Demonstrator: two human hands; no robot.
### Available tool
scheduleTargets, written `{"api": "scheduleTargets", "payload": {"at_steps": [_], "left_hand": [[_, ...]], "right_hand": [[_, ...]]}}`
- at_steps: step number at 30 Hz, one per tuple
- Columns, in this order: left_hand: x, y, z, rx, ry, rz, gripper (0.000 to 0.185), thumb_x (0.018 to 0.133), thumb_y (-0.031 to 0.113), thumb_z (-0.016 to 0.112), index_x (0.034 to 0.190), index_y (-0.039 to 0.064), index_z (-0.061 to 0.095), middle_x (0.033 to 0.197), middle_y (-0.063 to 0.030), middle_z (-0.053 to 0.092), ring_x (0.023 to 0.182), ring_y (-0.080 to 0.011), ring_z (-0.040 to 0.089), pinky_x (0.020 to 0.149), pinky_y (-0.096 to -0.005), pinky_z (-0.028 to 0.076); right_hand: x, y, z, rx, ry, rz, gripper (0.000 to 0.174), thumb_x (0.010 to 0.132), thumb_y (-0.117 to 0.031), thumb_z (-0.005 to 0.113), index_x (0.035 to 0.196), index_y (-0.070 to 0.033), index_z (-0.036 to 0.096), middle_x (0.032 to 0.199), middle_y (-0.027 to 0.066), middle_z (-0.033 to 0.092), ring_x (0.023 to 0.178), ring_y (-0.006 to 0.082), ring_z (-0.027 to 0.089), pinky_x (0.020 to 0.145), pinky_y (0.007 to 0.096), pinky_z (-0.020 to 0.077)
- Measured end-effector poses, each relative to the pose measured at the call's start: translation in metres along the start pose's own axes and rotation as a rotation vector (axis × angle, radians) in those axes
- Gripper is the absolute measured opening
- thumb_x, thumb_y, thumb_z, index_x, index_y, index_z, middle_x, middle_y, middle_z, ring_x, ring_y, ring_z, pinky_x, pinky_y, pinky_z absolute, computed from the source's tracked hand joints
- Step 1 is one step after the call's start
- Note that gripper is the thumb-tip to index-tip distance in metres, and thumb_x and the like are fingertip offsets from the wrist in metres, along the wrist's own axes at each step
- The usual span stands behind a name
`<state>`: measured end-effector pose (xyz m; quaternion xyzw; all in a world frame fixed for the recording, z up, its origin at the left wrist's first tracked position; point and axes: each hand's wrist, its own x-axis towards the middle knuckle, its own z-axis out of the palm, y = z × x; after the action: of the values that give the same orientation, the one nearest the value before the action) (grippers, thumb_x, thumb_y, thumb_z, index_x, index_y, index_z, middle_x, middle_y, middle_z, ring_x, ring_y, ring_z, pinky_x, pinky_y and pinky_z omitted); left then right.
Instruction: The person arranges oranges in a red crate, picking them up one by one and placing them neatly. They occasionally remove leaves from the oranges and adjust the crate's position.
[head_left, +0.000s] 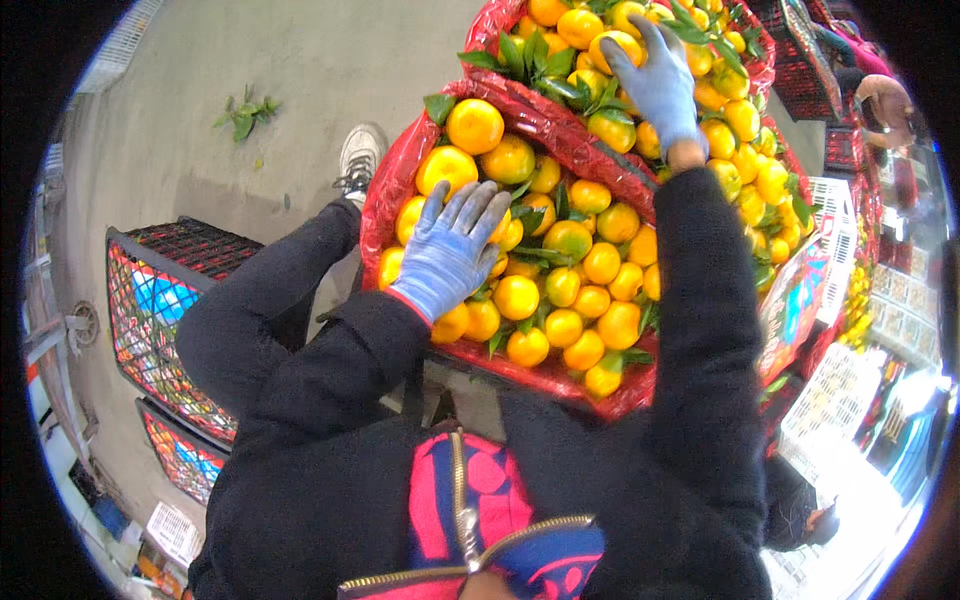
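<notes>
My left hand (457, 251), in a blue knitted glove with greyed fingertips, lies palm down on mandarins in the near crate. Its fingers are slightly apart, and the fruit under the palm is hidden. The mandarins (516, 297) are orange, some greenish, with green leaves among them. Red plastic film (397, 187) lines this crate and folds over its rim. Over the far crate reaches my right hand (660, 86), gloved alike. Its fingers are spread, with the fingertips at a mandarin (619, 51) among several others with leaves (534, 56).
Black mesh crates (161, 315) with printed panels stand on the floor at left. A leafy sprig (247, 112) lies on the concrete floor (300, 45). White plastic crates (832, 394) and a printed carton panel (799, 300) are at right. Another person (885, 105) is at the upper right.
</notes>
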<state>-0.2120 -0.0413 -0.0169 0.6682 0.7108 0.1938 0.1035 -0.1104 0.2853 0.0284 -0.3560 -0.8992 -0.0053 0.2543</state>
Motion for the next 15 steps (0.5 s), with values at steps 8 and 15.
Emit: {"api": "scheduleTargets", "payload": {"at_steps": [8,15], "left_hand": [[0.001,-0.003,0.002,0.039,0.031,0.017,0.072,0.079,0.030,0.066,0.144,0.012,0.040,0.143,-0.0097,0.045,0.134,-0.0258,0.042,0.116,-0.0507,0.019],[-0.004,-0.006,0.005,0.068,0.059,0.013,0.063,0.082,0.031,0.067,0.140,0.019,0.047,0.137,-0.0146,0.049,0.132,-0.0369,0.040,0.115,-0.0557,0.019]], "right_hand": [[-0.023,-0.044,-0.046,0.271,-0.303,0.128,0.056,0.077,-0.037,0.081,0.121,-0.009,0.061,0.111,0.0156,0.065,0.102,0.0260,0.063,0.089,0.0354,0.0510],[-0.131,-0.123,-0.021,0.972,-0.493,0.950,0.075,0.077,-0.050,0.078,0.127,-0.002,0.049,0.104,0.0147,0.066,0.092,0.0193,0.065,0.073,0.0312,0.0561]]}}
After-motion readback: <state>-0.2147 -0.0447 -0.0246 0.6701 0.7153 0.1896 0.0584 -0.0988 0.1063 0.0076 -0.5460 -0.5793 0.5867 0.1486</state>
